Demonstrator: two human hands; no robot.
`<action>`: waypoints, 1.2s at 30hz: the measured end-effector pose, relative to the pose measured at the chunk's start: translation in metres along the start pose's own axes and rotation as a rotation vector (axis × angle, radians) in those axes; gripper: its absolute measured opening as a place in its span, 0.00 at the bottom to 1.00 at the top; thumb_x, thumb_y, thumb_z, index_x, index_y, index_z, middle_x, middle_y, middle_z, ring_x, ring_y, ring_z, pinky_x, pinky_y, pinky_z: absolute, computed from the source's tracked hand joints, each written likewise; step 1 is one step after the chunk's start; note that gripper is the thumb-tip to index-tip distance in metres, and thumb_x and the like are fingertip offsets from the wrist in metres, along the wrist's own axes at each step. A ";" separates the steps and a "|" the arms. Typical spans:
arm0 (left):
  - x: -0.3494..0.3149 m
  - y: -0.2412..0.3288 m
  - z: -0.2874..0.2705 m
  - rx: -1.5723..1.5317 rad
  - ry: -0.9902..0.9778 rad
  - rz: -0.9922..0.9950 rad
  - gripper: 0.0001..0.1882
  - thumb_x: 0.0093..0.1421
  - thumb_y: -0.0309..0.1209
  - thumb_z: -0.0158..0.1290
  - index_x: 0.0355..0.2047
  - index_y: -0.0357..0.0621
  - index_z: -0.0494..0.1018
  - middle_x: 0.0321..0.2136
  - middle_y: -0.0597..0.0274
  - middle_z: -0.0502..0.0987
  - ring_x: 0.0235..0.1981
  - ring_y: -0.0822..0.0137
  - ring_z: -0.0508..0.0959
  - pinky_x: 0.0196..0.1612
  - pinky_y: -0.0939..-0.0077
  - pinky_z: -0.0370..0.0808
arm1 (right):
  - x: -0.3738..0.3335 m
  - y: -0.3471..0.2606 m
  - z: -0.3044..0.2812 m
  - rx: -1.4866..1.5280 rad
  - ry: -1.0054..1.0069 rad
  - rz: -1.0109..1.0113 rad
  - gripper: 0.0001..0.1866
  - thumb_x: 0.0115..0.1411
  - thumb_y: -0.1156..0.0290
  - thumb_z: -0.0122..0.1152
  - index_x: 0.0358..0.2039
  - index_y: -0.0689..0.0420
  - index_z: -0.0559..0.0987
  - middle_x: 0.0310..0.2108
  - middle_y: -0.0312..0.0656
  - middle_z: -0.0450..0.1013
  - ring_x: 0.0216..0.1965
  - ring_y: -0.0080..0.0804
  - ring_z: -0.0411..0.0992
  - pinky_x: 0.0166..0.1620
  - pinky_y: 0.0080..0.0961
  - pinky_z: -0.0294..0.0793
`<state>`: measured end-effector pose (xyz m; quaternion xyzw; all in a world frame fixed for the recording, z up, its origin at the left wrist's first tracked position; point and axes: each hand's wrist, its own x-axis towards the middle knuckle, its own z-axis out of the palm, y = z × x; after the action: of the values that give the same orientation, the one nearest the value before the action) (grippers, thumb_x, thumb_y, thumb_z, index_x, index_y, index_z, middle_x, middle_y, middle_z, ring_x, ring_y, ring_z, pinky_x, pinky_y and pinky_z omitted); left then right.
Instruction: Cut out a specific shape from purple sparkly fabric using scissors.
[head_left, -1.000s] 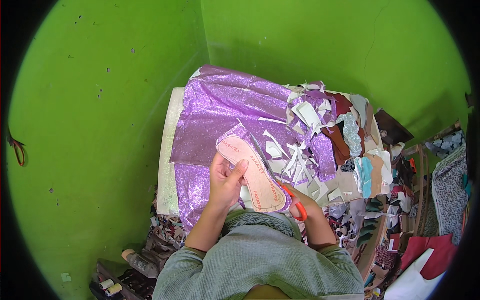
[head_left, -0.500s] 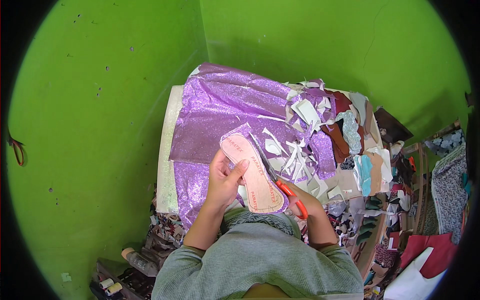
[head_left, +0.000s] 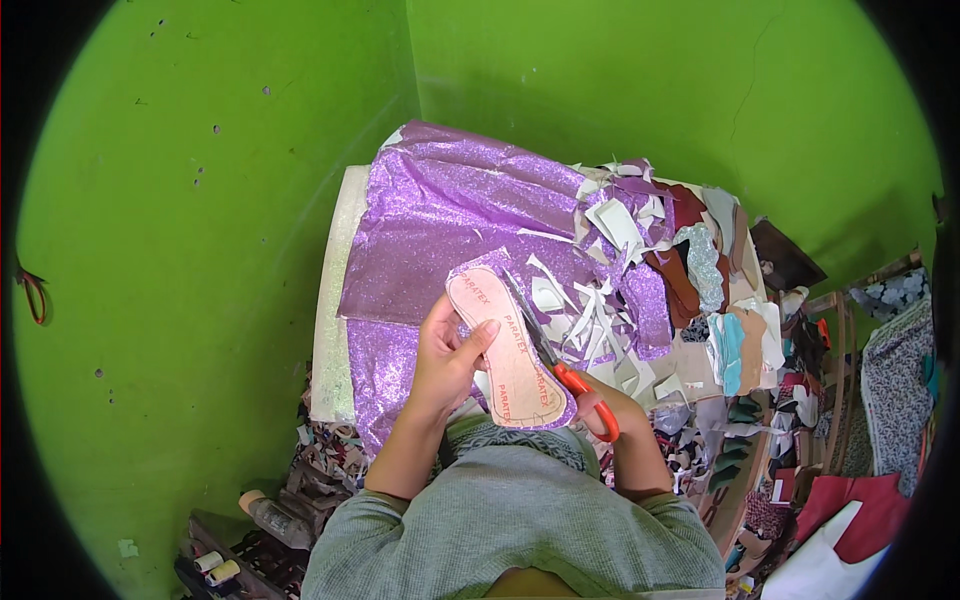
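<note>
head view: one camera only, so all I read comes from it.
left hand: I see the fingers wrapped round the left edge of a pink shoe insole, thumb pressed flat on its face.
insole: held tilted above the table, toe toward the wall, heel near my chest; a purple glitter trim shows round its rim.
right hand: fingers curled shut through the orange-handled scissors; blades run along the insole's right edge, touching it. I can't tell how far the blades are parted.
edges: purple glitter sheet covers the table and hangs over the near-left edge; pale table rim bare on the left.
open room: free sheet ahead and to the left of the hands.
in the way: pile of white and purple offcuts just right of the scissors; mixed fabric scraps beyond it.
surround: green wall close behind and left; bottles on the floor, lower left.
</note>
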<state>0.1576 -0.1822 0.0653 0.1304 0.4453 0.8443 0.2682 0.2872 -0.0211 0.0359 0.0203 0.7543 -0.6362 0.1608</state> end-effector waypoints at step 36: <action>-0.005 -0.012 -0.007 0.061 -0.088 -0.093 0.20 0.52 0.23 0.50 0.46 0.37 0.61 0.35 0.60 0.70 0.26 0.77 0.74 0.19 0.90 0.72 | 0.007 0.026 0.019 0.011 0.190 -0.227 0.35 0.52 0.36 0.31 0.31 0.62 0.63 0.19 0.38 0.60 0.21 0.28 0.59 0.25 0.26 0.61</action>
<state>0.1625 -0.1847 0.0518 0.1548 0.4642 0.8103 0.3225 0.2903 -0.0354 0.0068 -0.0042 0.7600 -0.6498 0.0157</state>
